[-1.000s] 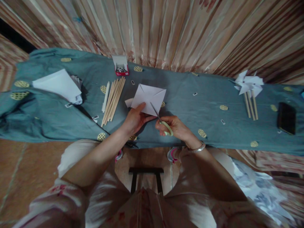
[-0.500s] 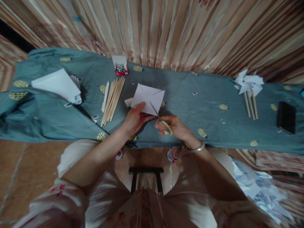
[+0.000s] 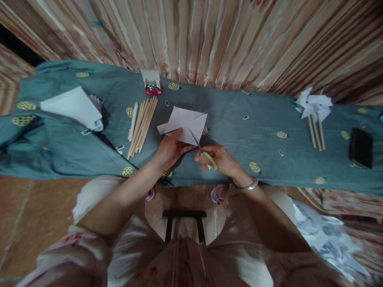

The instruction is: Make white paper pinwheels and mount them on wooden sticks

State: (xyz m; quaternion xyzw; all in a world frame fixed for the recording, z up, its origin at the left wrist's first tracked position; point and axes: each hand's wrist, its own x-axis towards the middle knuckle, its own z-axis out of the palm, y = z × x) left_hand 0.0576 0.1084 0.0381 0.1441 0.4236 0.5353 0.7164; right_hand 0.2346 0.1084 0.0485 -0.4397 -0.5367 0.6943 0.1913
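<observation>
A square sheet of white paper [image 3: 191, 119] with diagonal creases or slits is held over the cloth by my left hand [image 3: 173, 149], thumb on top and fingers beneath. My right hand [image 3: 215, 157] is closed round the pale green handles of the scissors [image 3: 209, 160]. The scissor blades lie along the lower right part of the sheet, with their tip near its middle. A small white paper piece [image 3: 162, 128] shows at the sheet's left edge. Just left of it lie several wooden sticks [image 3: 143, 127] beside a white stick [image 3: 133, 121].
A red and white box of metal pieces [image 3: 152, 85] stands at the back. White paper sheets [image 3: 70, 105] lie left. Paper pinwheels [image 3: 314, 103] on sticks and a dark phone [image 3: 360, 147] are at the right. Paper scraps [image 3: 329, 239] fill a bag or pile lower right.
The top edge of the paper has dipped very slightly. Both hands keep nearly the same place and grip.
</observation>
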